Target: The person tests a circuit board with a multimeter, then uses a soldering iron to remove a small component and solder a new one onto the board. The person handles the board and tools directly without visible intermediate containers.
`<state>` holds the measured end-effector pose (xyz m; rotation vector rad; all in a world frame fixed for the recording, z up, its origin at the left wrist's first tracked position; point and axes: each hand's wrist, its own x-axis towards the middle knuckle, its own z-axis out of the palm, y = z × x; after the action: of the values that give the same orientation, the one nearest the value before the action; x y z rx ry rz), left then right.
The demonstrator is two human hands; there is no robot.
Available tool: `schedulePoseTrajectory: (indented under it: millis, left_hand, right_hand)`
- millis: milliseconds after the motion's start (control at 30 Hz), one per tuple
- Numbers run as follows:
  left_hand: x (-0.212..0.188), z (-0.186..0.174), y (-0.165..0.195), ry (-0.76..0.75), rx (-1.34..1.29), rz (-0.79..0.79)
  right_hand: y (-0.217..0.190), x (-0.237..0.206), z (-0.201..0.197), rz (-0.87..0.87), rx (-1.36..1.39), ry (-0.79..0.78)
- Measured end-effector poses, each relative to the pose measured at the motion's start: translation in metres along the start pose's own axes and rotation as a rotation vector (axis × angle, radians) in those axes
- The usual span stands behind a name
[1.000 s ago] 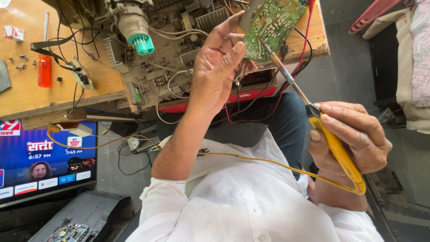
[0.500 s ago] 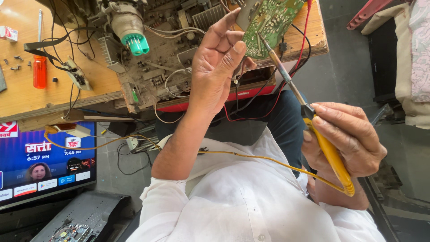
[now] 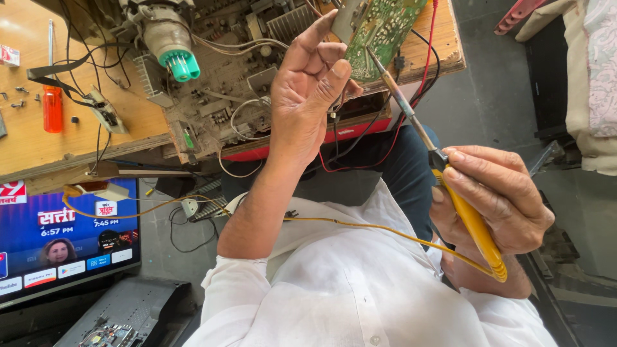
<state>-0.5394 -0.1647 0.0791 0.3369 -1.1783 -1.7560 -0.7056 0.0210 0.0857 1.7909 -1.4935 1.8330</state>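
Wooden workbench point(image 3: 38, 144) is carrying a dusty chassis point(image 3: 218, 83). I am closing the left hand point(image 3: 312, 96) on a green circuit board point(image 3: 382, 29), raised above the bench, while the right hand point(image 3: 495, 199) is gripping the yellow soldering iron point(image 3: 472, 225); tip is touching the board. I judge steady, brief contact best.

Green circuit board point(image 3: 384, 29) above a yellow-handled soldering iron point(image 3: 472, 225), trailing a yellow cord point(image 3: 360, 225). Left of the board, a teal-capped tube neck point(image 3: 180, 64); farther left, an orange-red screwdriver point(image 3: 53, 108) on a tan wooden bench point(image 3: 26, 144).
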Motion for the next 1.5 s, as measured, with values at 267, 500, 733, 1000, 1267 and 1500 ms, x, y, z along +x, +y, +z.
schedulePoseTrajectory:
  millis: [267, 500, 733, 1000, 1267, 1500]
  left_hand:
    - [-0.001, 0.002, -0.003, -0.017, 0.061, 0.036]
    - [-0.001, 0.003, -0.005, -0.024, 0.094, 0.053]
    - [-0.003, 0.003, -0.004, -0.027, 0.108, 0.048]
    - [-0.003, 0.003, -0.005, -0.034, 0.103, 0.049]
    - [-0.002, 0.000, -0.007, -0.048, 0.095, 0.044]
    - [-0.001, -0.002, -0.005, -0.032, -0.060, 0.000]
  right_hand:
    - [0.001, -0.001, -0.002, 0.002, -0.004, 0.004]
    - [-0.003, 0.001, -0.008, 0.027, -0.020, -0.022]
    - [-0.003, 0.001, -0.004, 0.001, -0.027, 0.029]
    - [0.000, 0.004, -0.008, 0.011, 0.002, 0.009]
    - [0.017, 0.002, -0.025, 0.070, 0.096, -0.026]
    - [0.100, -0.058, -0.040, 0.554, 0.801, 0.374]
